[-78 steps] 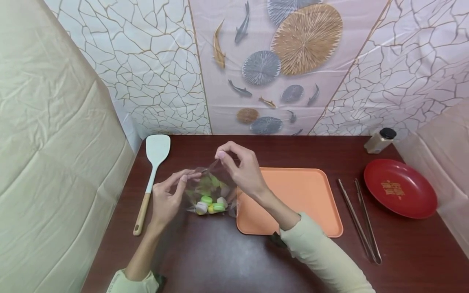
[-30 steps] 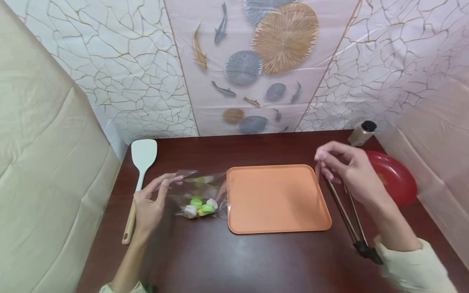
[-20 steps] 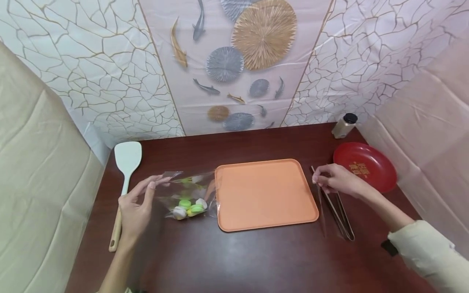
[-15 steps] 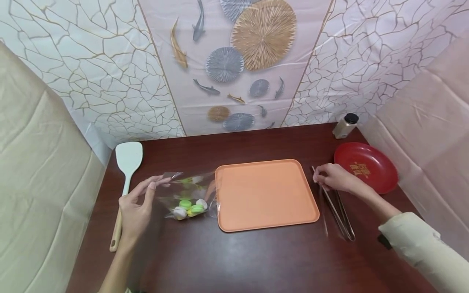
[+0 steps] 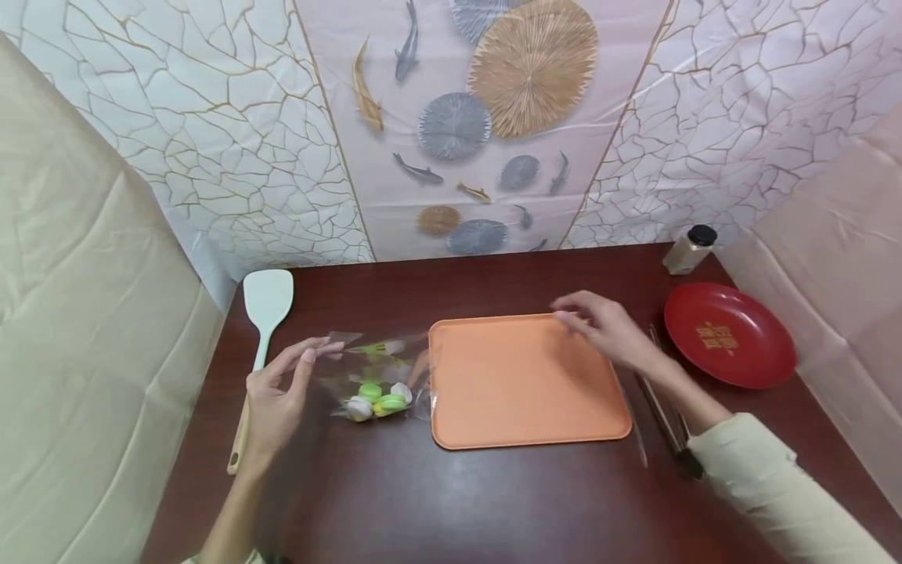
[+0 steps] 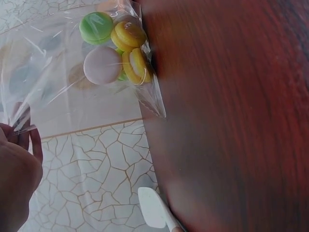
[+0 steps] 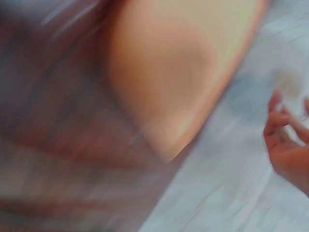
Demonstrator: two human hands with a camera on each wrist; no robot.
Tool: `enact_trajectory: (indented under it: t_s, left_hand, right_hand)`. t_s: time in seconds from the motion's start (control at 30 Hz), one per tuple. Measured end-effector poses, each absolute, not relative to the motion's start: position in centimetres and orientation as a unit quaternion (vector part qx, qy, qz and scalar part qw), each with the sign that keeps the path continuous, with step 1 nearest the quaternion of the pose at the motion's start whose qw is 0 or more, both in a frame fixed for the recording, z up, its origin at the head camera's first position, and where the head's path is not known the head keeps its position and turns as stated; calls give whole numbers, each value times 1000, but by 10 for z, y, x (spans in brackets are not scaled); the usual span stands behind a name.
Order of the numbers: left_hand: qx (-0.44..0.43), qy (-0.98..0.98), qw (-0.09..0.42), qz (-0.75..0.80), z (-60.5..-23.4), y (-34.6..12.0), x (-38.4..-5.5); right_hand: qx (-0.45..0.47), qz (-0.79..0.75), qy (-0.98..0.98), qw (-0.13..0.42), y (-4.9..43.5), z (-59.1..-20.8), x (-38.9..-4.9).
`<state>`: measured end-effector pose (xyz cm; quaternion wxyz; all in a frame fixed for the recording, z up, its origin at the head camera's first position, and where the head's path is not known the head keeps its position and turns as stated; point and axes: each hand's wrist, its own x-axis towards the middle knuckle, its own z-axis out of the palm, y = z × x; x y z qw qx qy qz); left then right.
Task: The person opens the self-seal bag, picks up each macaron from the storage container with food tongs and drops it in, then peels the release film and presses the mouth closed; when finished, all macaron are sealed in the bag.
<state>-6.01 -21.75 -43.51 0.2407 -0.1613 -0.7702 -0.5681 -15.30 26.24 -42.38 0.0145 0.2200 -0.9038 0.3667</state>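
My left hand [image 5: 275, 407] pinches the upper left edge of a clear plastic bag [image 5: 352, 368] between thumb and fingers. Inside the bag's bottom lie several macarons [image 5: 369, 392] in green, yellow and pale lilac, seen closer as a green macaron [image 6: 96, 27] and its neighbours in the left wrist view. Above the far right part of the orange tray [image 5: 521, 392] is my right hand [image 5: 606, 329], its fingers loosely bent and nothing visible between them. A thin clear strip [image 5: 640, 439] lies just right of the tray. Motion blurs the right wrist view.
Metal tongs [image 5: 658, 407] lie right of the tray, partly behind the right forearm. Beyond them are a red plate [image 5: 733, 333] and a black-lidded jar [image 5: 689, 251]. A pale spatula [image 5: 268, 301] with a wooden handle lies at the left.
My right hand carried a clear strip from the bag to beside the tongs and let go of it there. It has since come back left over the tray. The left hand still holds the bag.
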Motion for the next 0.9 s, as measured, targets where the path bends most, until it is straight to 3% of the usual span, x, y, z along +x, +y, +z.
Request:
enact_trajectory:
  t_s: [0.17, 0.33, 0.67, 0.9]
  left_hand:
    - [-164, -766, 226, -579, -436, -218, -60]
    - [-167, -772, 216, -574, -439, -221, -62]
    - [-300, -786, 265, -471, -435, -238, -77]
    - [-375, -786, 280, -404, -425, -253, -83]
  right_hand:
    - [302, 468, -830, -34, 168, -402, -136]
    - [347, 487, -801, -31, 107, -401, -133]
    - [380, 513, -768, 54, 105, -418, -136]
    - [425, 576, -698, 31, 102, -434, -146]
